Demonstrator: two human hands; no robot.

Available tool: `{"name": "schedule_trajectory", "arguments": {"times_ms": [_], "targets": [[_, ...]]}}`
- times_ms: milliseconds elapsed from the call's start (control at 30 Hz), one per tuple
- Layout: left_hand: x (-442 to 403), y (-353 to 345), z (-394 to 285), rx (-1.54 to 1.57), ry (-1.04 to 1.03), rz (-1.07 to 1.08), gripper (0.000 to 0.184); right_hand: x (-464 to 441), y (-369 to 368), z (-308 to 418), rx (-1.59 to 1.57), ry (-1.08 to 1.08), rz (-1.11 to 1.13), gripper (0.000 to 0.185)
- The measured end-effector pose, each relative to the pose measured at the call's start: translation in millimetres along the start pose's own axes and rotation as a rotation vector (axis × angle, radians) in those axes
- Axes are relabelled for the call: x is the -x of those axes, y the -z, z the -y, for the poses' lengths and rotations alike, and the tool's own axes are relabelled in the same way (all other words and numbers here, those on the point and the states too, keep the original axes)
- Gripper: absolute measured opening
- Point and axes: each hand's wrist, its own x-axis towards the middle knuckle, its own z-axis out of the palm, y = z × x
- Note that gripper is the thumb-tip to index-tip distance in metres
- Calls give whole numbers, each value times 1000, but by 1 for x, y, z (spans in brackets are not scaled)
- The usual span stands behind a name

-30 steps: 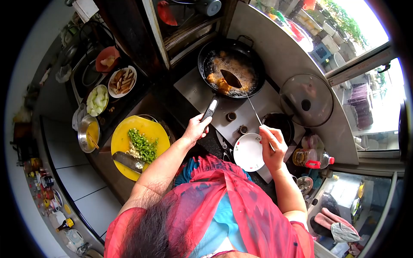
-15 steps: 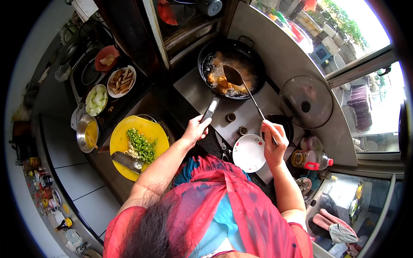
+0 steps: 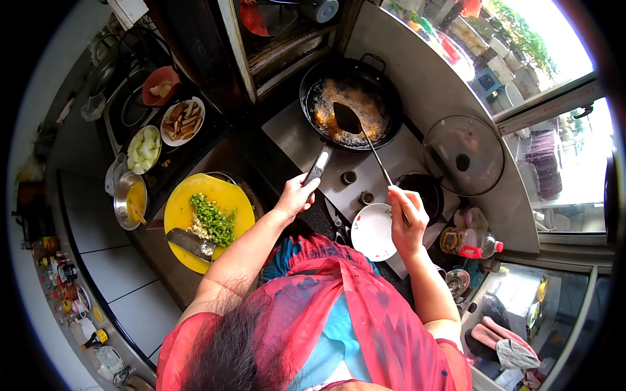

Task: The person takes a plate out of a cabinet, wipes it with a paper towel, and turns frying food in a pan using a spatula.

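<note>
My left hand (image 3: 297, 197) is wrapped round the handle of a black wok (image 3: 394, 124) on the stove. Bubbling oil (image 3: 345, 94) fills the wok's bottom, with browned food frying in it. In my right hand (image 3: 409, 218) is the long handle of a dark wok spatula (image 3: 347, 118). Its blade is over the middle of the oil and hides some of the food. A white plate (image 3: 373, 233) with small red decorations lies just left of my right hand, close to my body.
On the left, a yellow cutting board (image 3: 181, 212) holds chopped greens (image 3: 215, 221) and a cleaver (image 3: 189, 244). Beyond stand bowls of cut vegetables (image 3: 144, 150) and brown strips (image 3: 182, 120). A glass lid (image 3: 463, 155) leans at right, above an oil bottle (image 3: 473, 243).
The spatula blade has shifted slightly left and toward me in the wok, and my right hand has moved a little left with it. My left hand stays on the wok handle.
</note>
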Motion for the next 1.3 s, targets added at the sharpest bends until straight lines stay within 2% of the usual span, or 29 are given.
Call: {"name": "schedule_trajectory", "arguments": {"times_ms": [133,500,967,1300], "targets": [[2,0,-1,1,5,-5,16,-11,-13,8,61,139,42,21],[-2,2,3,2,0,-6,17,-27,-48,-8,145,284,132,27],[-3,2,5,-12,18,-8,16,-38,-63,-66,245,292,180,28],[-1,3,4,-15,34,-16,20,-24,-34,-41,242,297,283,31]]}}
